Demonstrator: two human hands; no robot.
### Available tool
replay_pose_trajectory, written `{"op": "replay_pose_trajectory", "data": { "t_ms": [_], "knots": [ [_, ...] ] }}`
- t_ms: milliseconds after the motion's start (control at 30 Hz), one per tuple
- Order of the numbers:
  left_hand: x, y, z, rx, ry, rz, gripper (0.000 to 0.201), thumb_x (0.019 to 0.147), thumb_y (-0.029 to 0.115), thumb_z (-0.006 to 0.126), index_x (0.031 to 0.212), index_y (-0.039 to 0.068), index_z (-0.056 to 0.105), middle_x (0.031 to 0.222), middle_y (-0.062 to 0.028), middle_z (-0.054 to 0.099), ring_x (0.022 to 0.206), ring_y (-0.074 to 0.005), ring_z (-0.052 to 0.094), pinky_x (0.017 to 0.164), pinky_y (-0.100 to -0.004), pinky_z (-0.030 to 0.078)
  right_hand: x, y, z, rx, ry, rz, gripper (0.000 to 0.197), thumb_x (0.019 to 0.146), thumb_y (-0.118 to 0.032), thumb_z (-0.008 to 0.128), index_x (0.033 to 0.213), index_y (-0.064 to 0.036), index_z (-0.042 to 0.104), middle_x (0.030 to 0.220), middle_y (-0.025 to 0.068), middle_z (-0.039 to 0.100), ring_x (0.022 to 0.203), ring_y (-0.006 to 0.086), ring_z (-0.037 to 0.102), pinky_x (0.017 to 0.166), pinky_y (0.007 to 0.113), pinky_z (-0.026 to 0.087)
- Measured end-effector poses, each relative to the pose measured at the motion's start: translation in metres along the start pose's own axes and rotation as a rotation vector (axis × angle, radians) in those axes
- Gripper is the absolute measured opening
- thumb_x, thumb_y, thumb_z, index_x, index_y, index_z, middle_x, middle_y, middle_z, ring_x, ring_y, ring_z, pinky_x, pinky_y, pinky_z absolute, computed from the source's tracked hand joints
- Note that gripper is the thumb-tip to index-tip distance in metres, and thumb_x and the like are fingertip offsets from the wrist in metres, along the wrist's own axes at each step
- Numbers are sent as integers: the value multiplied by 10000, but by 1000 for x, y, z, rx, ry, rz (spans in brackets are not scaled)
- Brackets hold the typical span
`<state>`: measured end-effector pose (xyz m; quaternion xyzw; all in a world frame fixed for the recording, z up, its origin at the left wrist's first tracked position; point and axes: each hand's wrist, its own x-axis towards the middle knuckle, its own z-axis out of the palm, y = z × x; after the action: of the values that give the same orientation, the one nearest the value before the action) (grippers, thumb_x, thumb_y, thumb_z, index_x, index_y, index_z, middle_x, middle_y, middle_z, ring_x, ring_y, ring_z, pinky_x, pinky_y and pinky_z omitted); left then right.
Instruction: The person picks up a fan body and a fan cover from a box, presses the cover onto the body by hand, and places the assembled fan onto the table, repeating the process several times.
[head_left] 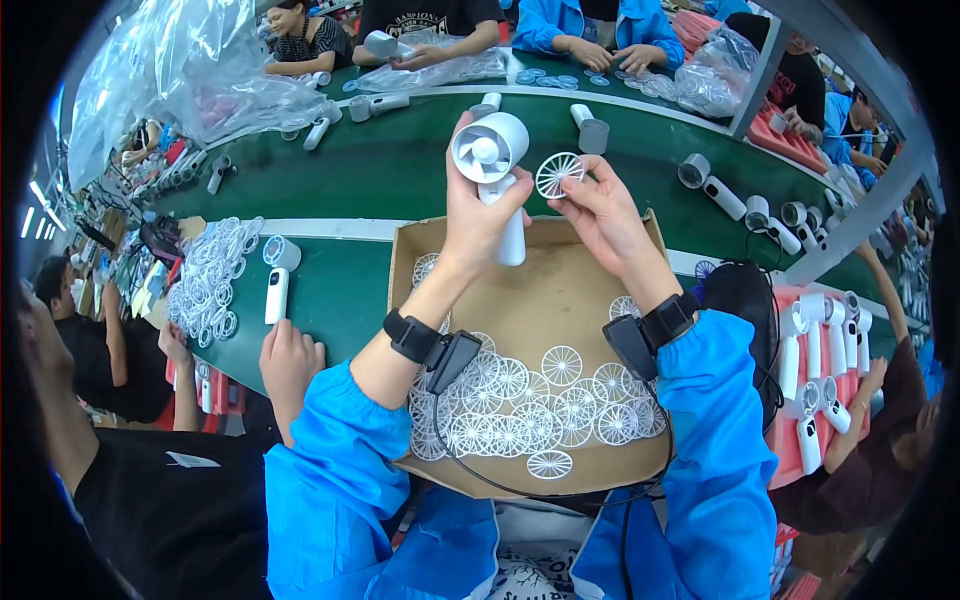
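A white handheld fan (489, 147) stands upright in my left hand (470, 215), whose fingers wrap its handle. The round fan head faces me with its blades uncovered. Just to the right, my right hand (605, 215) pinches a white spoked fan grille (558, 176) between thumb and fingers. The grille and the fan head are apart. Below my hands sits an open cardboard box (530, 262), with many loose white grilles (510, 405) heaped in its near half.
A green conveyor belt (390, 160) carries more fans (725, 198) across the far side. White rings (212, 280) pile up at left, near a co-worker's hand (290, 365). A pink tray of fans (815, 370) stands at right. Black cables hang from my wrist straps.
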<state>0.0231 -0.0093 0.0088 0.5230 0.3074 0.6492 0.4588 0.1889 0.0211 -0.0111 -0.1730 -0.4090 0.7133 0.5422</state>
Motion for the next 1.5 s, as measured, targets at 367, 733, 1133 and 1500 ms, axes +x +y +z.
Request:
{"op": "replay_pose_trajectory", "data": {
  "t_ms": [367,733,1133,1500],
  "knots": [
    [-4,0,7,83,65,156,868,747,-18,669,1445,118,172,1203,-103,469,945,-146,569,578,-232,538,-2,2,8,-66,-44,79,259,870,-19,609,1082,-48,464,1029,100,616,967,166,608,819,290,529],
    [-3,1,0,92,99,173,860,749,-33,681,1440,106,187,1249,-115,447,1044,-181,549,739,-248,525,-7,2,25,-1539,-36,-986,441,706,-25,727,1121,-65,581,1167,138,566,1038,325,576,885,360,488],
    [-1,-26,-8,256,16,137,786,827,-3,596,1469,137,164,1247,-158,518,994,-239,609,843,-330,498,-12,-3,32,-1515,64,-988,440,674,-68,757,1092,-41,626,1187,128,576,1030,309,567,874,375,474],
    [-11,-27,4,552,-63,119,739,851,20,563,1470,152,181,1132,-220,597,982,-330,628,823,-362,489,-14,-2,33,-1586,54,-1026,415,670,-84,763,1066,-31,651,1152,115,599,1039,296,552,886,383,462]
  ]
}}
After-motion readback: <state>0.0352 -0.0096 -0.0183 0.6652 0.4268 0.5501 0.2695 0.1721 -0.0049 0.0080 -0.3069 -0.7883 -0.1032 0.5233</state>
